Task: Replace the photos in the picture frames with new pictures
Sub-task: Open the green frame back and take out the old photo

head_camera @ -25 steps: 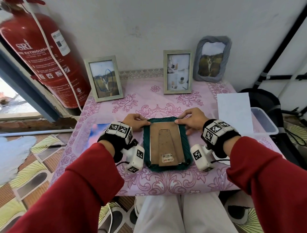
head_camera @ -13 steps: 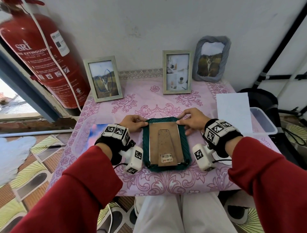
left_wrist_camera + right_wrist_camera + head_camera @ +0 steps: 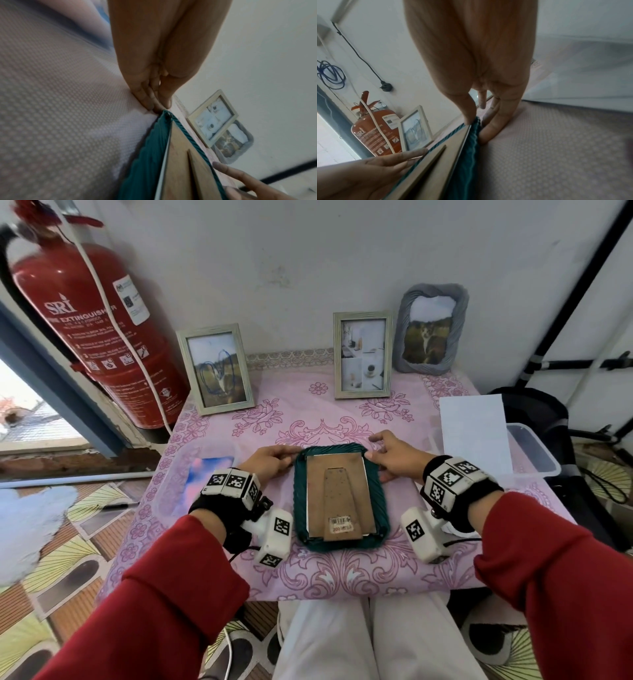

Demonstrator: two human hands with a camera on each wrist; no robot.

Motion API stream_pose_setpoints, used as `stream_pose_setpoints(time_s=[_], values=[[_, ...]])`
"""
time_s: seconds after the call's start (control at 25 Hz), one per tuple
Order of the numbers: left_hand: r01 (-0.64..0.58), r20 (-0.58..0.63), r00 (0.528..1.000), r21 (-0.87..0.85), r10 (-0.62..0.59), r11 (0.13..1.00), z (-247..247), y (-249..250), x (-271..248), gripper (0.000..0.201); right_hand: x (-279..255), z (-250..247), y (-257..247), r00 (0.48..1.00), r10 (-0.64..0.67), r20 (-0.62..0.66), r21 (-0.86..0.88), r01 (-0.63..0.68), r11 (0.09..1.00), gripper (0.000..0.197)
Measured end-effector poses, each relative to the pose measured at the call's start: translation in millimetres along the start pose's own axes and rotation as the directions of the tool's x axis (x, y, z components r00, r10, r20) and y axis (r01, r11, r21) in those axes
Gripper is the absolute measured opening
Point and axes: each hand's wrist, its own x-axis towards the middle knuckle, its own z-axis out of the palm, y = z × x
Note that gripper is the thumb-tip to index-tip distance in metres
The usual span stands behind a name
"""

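A green picture frame (image 3: 301, 501) lies face down in the middle of the table, its brown backing board and stand (image 3: 339, 498) facing up. My left hand (image 3: 291, 451) pinches its far left corner, fingertips and thumb meeting there in the left wrist view (image 3: 159, 106). My right hand (image 3: 371, 451) pinches the far right corner. In the right wrist view (image 3: 476, 125) its thumb lies on the green rim (image 3: 467, 155) and the fingers lie beside it on the cloth. A blue and pink picture (image 3: 205, 477) lies to the left.
Three framed photos stand by the wall: a pale frame (image 3: 217, 368), another pale frame (image 3: 363, 356) and a grey frame (image 3: 430, 330). A white sheet (image 3: 474, 433) lies over a clear box (image 3: 534, 450) on the right. A red fire extinguisher (image 3: 102, 337) stands left.
Both hands have slid a little apart along the frame's far edge, from the backing's top edge out to the two corners. The frame stays flat on the table.
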Motion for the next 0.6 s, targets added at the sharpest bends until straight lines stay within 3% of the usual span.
stream_pose_setpoints(time_s=[0.08,0.16,0.24,0.32,0.44,0.6], values=[[-0.06,-0.024,0.998,0.001,0.06,0.998,5,3,-17,0.042,-9,-3,5,0.998,-0.039,0.049,-0.025,0.041,0.999,0.057],[-0.174,-0.052,0.981,0.196,0.188,0.965,11,1,-34,0.042,-20,-4,16,0.991,-0.095,0.091,-0.057,0.1,0.993,0.066],[-0.251,-0.032,0.955,0.435,0.294,0.864,21,-6,-53,0.032,-31,-2,26,0.985,-0.133,0.111,-0.107,0.145,0.984,0.066],[-0.248,-0.006,0.95,0.59,0.312,0.769,32,-15,-69,0.025,-36,0,31,0.98,-0.168,0.103,-0.157,0.183,0.97,0.066],[-0.184,-0.059,0.945,0.719,0.323,0.67,46,-26,-82,0.033,-37,1,34,0.977,-0.191,0.094,-0.144,0.203,0.968,0.064],[-0.133,-0.143,0.939,0.686,0.312,0.715,54,-30,-88,0.044,-36,2,37,0.974,-0.216,0.072,-0.144,0.224,0.964,0.056]])
